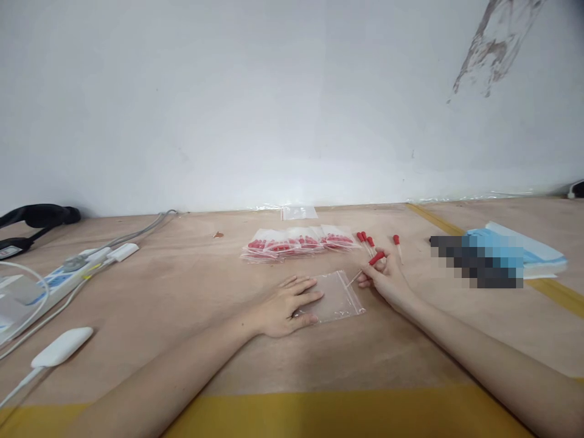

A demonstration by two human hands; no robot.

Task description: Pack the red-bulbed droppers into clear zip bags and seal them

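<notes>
My left hand [287, 307] lies flat with spread fingers on the left part of a clear zip bag [335, 298]. Between the fingers of my right hand [385, 280] is a dropper with a red rubber bulb [376, 258]. Its thin glass tip points left and meets the bag near the zip edge; whether it is inside the bag I cannot tell. Several loose red-bulbed droppers [370, 241] lie just behind my right hand, and a single dropper [396, 240] lies a bit to their right. Behind the bag rest several filled bags of red-bulbed droppers [298, 243], overlapping in a row.
A power strip [59, 277] with cables and a white plug-like device [62, 347] occupies the left. Light-blue face masks [538, 252] lie at the right beside a blurred dark patch. Against the wall sits a small clear bag [300, 212]. Yellow tape [292, 417] runs along the front.
</notes>
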